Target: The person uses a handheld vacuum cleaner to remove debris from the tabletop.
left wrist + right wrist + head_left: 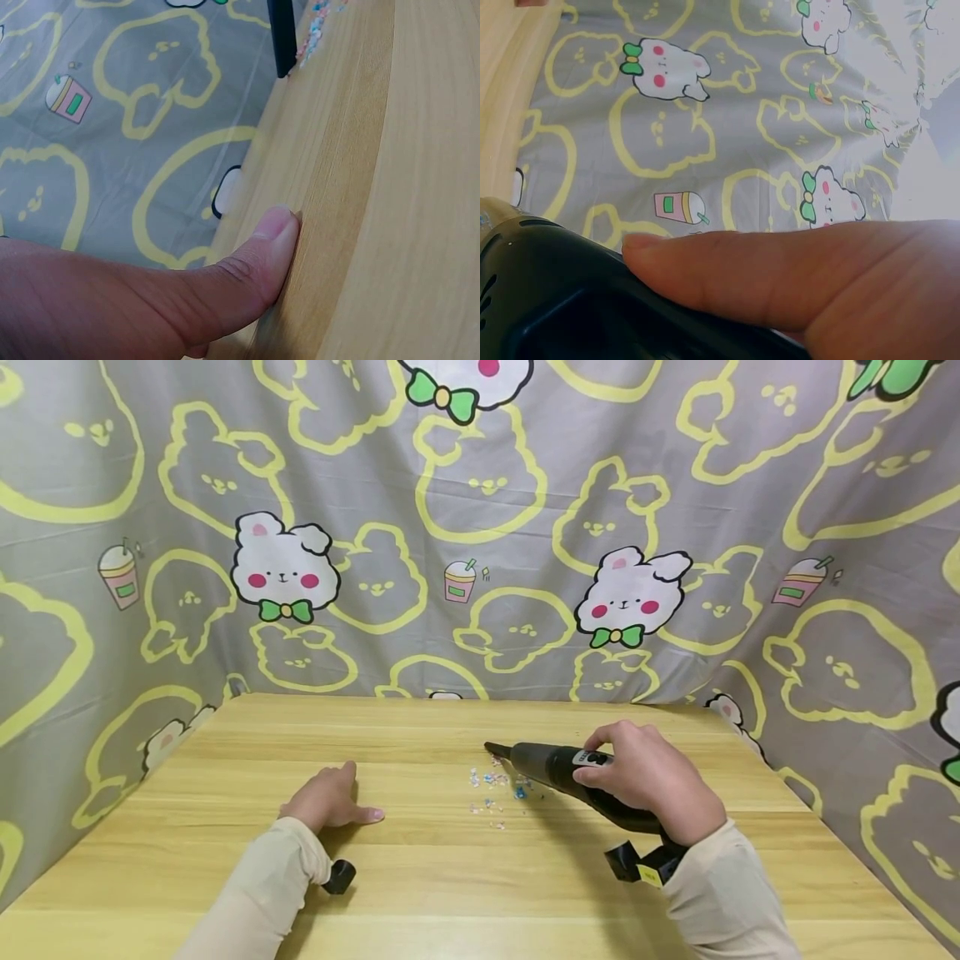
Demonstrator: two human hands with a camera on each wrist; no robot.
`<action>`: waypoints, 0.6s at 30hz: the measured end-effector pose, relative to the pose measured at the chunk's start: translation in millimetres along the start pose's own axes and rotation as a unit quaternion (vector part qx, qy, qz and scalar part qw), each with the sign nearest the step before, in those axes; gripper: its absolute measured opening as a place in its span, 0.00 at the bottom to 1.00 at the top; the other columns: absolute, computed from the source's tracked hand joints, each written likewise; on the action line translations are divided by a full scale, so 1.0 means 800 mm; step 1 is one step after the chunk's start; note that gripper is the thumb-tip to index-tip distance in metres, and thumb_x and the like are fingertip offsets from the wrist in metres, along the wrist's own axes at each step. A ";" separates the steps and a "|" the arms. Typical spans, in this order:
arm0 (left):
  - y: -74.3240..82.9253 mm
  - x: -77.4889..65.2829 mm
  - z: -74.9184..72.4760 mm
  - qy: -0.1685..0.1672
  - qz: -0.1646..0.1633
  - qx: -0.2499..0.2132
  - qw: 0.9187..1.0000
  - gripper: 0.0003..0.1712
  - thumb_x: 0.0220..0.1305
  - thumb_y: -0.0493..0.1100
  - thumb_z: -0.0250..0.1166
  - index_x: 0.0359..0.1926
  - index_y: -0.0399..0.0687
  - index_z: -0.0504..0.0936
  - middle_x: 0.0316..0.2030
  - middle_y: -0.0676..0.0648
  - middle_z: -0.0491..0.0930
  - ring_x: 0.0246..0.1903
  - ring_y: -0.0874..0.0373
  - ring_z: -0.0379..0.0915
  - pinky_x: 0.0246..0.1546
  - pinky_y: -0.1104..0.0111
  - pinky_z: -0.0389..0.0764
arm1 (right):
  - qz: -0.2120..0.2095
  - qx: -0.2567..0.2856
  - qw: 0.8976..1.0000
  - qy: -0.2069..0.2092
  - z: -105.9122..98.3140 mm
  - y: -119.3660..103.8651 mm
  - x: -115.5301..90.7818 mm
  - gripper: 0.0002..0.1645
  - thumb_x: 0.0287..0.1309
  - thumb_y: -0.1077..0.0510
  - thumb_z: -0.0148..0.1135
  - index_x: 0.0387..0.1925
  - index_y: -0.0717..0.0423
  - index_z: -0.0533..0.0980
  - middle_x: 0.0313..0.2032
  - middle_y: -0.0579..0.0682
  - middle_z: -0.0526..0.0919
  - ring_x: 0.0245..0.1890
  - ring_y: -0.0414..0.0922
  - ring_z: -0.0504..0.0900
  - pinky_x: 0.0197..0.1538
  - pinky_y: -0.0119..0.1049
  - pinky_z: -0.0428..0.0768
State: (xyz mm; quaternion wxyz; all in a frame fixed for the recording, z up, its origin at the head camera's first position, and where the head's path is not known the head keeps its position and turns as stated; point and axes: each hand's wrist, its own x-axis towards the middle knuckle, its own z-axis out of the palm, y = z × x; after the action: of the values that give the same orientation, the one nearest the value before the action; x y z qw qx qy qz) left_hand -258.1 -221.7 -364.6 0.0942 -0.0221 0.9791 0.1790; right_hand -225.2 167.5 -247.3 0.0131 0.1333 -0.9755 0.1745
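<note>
In the head view, my right hand (648, 777) grips a black handheld vacuum cleaner (536, 763) by its body. Its narrow nozzle points left and down, with the tip just above or at the tabletop beside a scatter of small pink, white and blue paper bits (491, 779). The right wrist view has the thumb (720, 270) lying along the dark vacuum casing. To the left of the bits, my left hand (330, 797) rests on the table with thumb extended, holding nothing. The left wrist view gives its thumb (255, 262) on the wood, with the nozzle (282, 37) beyond.
A light wooden table (420, 877) spans the lower view. Behind it and along both sides hangs a grey curtain (405, 552) printed with yellow outlines and white bunnies. Small black devices sit at the left wrist (340, 877) and right wrist (660, 864).
</note>
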 end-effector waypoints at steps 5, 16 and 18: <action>0.001 -0.001 -0.001 0.000 -0.005 0.000 1.000 0.66 0.44 0.68 0.73 0.70 0.27 0.55 0.65 0.22 0.57 0.64 0.26 0.53 0.49 0.24 0.58 | -0.002 -0.001 1.000 0.000 0.000 -0.001 0.000 0.21 0.52 0.47 0.71 0.46 0.51 0.83 0.42 0.55 0.82 0.32 0.46 0.76 0.31 0.40 0.75; 0.001 -0.001 0.000 0.002 0.003 0.000 1.000 0.65 0.45 0.67 0.73 0.69 0.26 0.55 0.65 0.22 0.58 0.64 0.26 0.54 0.51 0.27 0.59 | -0.005 -0.005 1.000 0.004 0.000 0.001 0.001 0.20 0.53 0.47 0.71 0.46 0.51 0.82 0.42 0.55 0.82 0.31 0.45 0.76 0.32 0.40 0.75; 0.002 -0.001 0.000 0.003 0.006 -0.001 1.000 0.65 0.45 0.67 0.73 0.69 0.25 0.55 0.65 0.22 0.58 0.64 0.26 0.54 0.53 0.29 0.60 | -0.006 -0.006 1.000 0.005 0.000 0.002 0.001 0.21 0.54 0.47 0.71 0.47 0.51 0.82 0.43 0.56 0.82 0.31 0.45 0.76 0.33 0.41 0.75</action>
State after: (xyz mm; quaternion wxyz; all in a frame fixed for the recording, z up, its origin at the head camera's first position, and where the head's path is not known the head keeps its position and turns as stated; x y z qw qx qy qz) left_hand -257.8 -220.5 -364.1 0.0904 -0.0169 0.9793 0.1806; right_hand -226.3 168.4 -247.8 0.0194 0.1382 -0.9756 0.1694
